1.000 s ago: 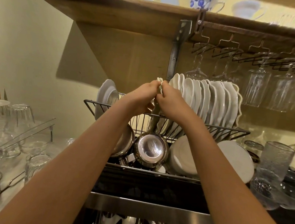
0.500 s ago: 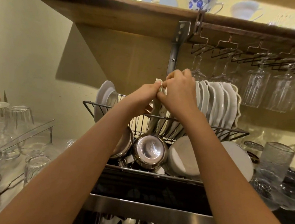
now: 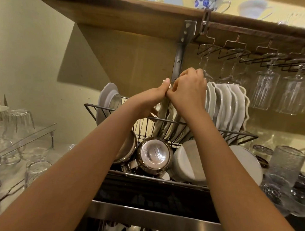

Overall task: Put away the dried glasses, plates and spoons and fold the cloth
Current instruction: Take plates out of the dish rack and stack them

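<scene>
A row of white scalloped plates (image 3: 226, 107) stands on edge in the upper tier of a dark wire dish rack (image 3: 238, 135). My left hand (image 3: 149, 100) pinches the top rim of the leftmost white plate (image 3: 162, 114) of that row. My right hand (image 3: 188, 92) curls over the tops of the plates beside it, its fingers closed around their rims. Both hands touch each other. Two more plates (image 3: 108, 100) stand at the rack's left end. No cloth or spoons show.
Steel bowls (image 3: 152, 155) and white bowls (image 3: 190, 163) lie in the lower tier. Stemmed glasses (image 3: 264, 88) hang from a rail under the wooden shelf (image 3: 110, 14). Tumblers (image 3: 285, 167) stand right; more glasses (image 3: 20, 122) sit on a clear stand left.
My right hand has risen from the front of the plate row to over its tops and closed there. My left hand has kept its pinch on the leftmost plate.
</scene>
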